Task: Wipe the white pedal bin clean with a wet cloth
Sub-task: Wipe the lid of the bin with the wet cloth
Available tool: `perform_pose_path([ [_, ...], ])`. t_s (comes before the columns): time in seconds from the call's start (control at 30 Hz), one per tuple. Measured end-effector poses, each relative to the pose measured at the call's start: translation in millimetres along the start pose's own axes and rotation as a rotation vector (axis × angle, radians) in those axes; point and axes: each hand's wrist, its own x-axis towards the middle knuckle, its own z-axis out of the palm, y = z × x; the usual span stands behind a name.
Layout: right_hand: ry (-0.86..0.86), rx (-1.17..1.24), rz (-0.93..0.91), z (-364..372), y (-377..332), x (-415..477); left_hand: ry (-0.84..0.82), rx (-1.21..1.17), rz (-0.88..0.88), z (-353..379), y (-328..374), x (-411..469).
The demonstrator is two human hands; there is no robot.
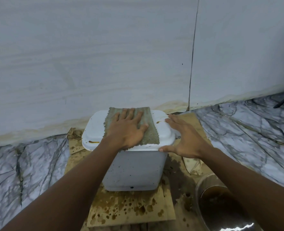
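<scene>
Bowl [221,207] nearby — left hand [129,129] flat, pressing cloth [150,130] onto bin [134,169] lid [96,129]; right hand [186,139], spread, steadies the rim.

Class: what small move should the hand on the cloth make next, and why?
Probably slide the cloth rightward with the left hand, over the brown smear just beside it on the lid. That smear is uncovered, and the right hand rests on the lid's edge.

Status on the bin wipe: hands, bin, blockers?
Left hand flat on cloth atop lid; right hand open at lid's right edge. Pedal bin upright, brown streaks on lid both sides of cloth. Bowl front right, clear of both hands.
</scene>
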Motion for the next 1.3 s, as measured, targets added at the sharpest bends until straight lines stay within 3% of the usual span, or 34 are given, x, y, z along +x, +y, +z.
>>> perform_pose_path([
  [0.17,0.031,0.101,-0.032,-3.2,-0.8,-2.7,0.009,0.010,0.087,7.3,41.5,7.9],
  [0.3,0.035,0.076,-0.104,0.0,-3.7,-3.3,0.026,-0.024,0.186,11.2,29.6,-13.9],
  [0.47,0.033,0.080,-0.007,2.1,-7.9,-2.3,0.016,-0.041,0.082,2.2,-11.3,-23.4],
  [0.6,-0.001,0.109,0.038,-0.1,-9.6,-2.4,0.002,-0.001,-0.027,1.1,5.0,5.9],
  [0.77,0.018,0.157,-0.008,-4.3,-3.5,-4.0,-0.009,0.001,0.086,8.6,56.2,15.5],
  [1.0,0.000,0.172,-0.122,-12.1,-24.7,-6.6,0.007,-0.089,0.127,5.8,24.2,-1.2],
  [1.13,0.002,-0.086,-0.098,-6.3,-45.7,0.3,0.073,-0.251,0.113,3.2,19.0,-6.7],
  [1.3,-0.042,-0.372,-0.220,7.2,-62.2,17.0,0.118,-0.219,0.099,-1.8,-16.1,-20.7],
])
